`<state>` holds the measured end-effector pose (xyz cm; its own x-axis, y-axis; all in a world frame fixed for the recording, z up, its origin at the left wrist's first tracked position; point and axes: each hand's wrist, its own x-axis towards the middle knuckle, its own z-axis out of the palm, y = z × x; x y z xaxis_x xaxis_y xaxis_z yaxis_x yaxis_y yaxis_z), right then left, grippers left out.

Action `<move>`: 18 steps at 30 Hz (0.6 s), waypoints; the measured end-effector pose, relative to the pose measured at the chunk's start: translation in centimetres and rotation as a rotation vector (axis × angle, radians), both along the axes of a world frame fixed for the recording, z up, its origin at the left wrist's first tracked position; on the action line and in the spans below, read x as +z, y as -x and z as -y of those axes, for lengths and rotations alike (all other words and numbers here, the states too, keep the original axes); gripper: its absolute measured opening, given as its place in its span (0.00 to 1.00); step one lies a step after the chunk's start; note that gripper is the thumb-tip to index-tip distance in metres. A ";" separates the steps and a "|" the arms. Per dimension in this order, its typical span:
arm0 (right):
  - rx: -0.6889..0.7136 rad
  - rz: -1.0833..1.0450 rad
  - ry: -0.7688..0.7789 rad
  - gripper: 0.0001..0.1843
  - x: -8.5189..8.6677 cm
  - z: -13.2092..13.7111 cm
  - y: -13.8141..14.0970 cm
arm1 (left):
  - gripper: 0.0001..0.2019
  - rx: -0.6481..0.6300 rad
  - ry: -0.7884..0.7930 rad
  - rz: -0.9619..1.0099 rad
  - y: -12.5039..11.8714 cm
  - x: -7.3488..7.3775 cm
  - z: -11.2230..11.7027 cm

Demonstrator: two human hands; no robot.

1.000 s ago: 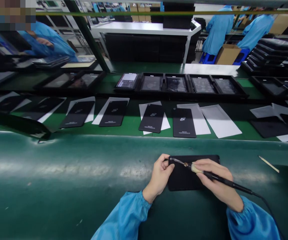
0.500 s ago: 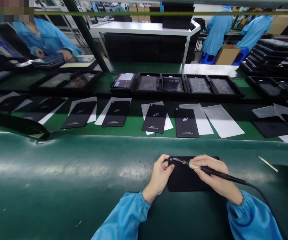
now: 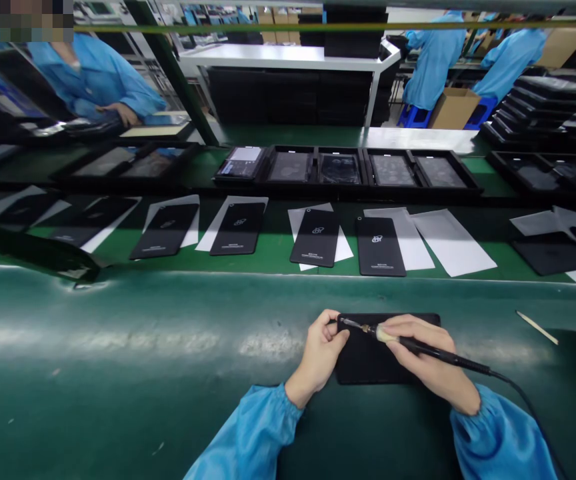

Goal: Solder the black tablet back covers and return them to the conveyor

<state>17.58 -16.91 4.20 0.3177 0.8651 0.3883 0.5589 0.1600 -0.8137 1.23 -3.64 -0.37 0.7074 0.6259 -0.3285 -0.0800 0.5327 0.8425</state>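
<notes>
A black tablet back cover lies flat on the green bench in front of me. My left hand grips its upper left corner between thumb and fingers. In my right hand is a soldering iron, held like a pen around its pale collar. The iron's metal tip points left and rests at or just above the cover's upper left corner, close to my left fingertips; whether it touches, I cannot tell. A black cord trails from the handle past my right sleeve.
A thin wooden stick lies to the right. Beyond the bench edge, a green belt carries several black covers on white sheets. Black trays with screens stand behind. A co-worker in a blue smock sits at the far left.
The covers and sheets on the belt have shifted slightly right, while the trays behind have shifted slightly left. My right hand has moved a touch left with the iron. My left hand stays put.
</notes>
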 end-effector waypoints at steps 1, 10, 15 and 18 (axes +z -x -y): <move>-0.001 0.001 0.000 0.07 0.0 -0.1 0.0 | 0.16 0.001 0.002 -0.001 0.0 0.0 0.0; -0.281 0.058 -0.136 0.05 -1.6 1.4 1.6 | 0.17 0.022 0.039 0.014 -0.3 0.1 0.2; -0.392 0.136 -0.192 0.06 -2.7 1.8 2.8 | 0.18 0.035 0.055 0.013 -0.3 -0.1 0.2; -0.366 0.157 -0.208 0.07 -2.7 1.6 3.2 | 0.17 0.040 0.046 0.014 -0.4 -0.2 0.2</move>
<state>14.38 -18.52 1.49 0.5121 0.6050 0.6097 0.7230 0.0795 -0.6862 1.58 -3.82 -0.60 0.6870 0.6380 -0.3480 -0.1135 0.5672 0.8158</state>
